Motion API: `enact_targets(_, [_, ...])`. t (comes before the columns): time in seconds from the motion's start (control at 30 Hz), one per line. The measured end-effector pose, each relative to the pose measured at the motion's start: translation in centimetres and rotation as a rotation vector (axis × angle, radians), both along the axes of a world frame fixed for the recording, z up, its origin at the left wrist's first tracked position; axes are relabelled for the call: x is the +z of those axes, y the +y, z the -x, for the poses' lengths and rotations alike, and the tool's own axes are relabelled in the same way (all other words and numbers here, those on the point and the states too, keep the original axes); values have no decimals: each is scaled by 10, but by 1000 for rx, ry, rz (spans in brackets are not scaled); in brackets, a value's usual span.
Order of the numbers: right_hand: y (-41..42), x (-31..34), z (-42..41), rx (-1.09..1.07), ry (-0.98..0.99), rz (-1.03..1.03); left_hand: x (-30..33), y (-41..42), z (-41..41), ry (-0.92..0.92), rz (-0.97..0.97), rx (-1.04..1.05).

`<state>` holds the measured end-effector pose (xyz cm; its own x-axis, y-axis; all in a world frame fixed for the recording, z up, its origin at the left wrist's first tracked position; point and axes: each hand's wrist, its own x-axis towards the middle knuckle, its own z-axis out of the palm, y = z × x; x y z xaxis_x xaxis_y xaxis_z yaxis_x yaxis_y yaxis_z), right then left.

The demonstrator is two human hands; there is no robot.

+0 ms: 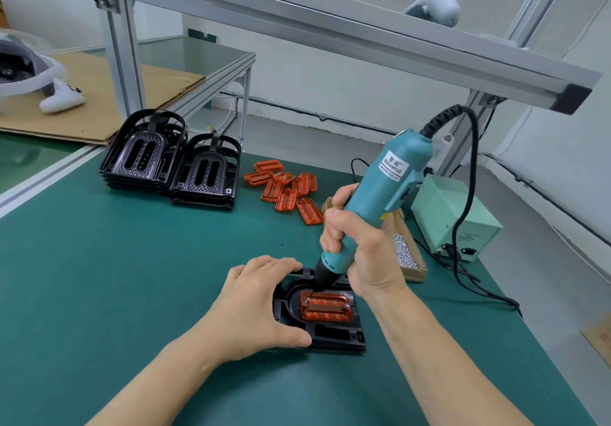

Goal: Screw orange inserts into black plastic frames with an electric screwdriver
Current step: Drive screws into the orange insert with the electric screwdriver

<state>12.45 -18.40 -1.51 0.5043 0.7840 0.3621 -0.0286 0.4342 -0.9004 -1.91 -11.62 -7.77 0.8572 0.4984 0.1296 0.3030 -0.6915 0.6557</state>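
Observation:
A black plastic frame (334,333) lies flat on the green mat in front of me, with an orange insert (327,308) seated in its middle. My left hand (258,303) grips the frame's left edge, thumb at the near side and fingers over the far side. My right hand (357,243) grips the teal electric screwdriver (383,191), tilted, its black tip on the insert's far left corner. A screw shows at the insert's right end.
Two stacks of black frames (172,167) stand at the back left. Several loose orange inserts (287,191) lie behind the work spot. A cardboard tray of screws (408,253) and a pale green power box (453,217) sit to the right, with black cables trailing.

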Motion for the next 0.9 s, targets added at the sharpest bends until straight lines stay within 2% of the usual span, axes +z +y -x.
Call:
enact_targets(0.3, [9, -3, 7, 190, -75, 62, -1, -2, 1, -34, 47, 46])
enact_targets(0.67, [-3, -4, -4, 116, 60, -36, -2, 0, 1, -46, 21, 46])
enact_targets(0.8, [-6, 2, -6, 98, 111, -63, -2, 3, -9, -60, -112, 73])
enact_targets(0.9, [-8, 3, -6, 77, 86, -67, -2, 0, -19, 12, -189, 112])
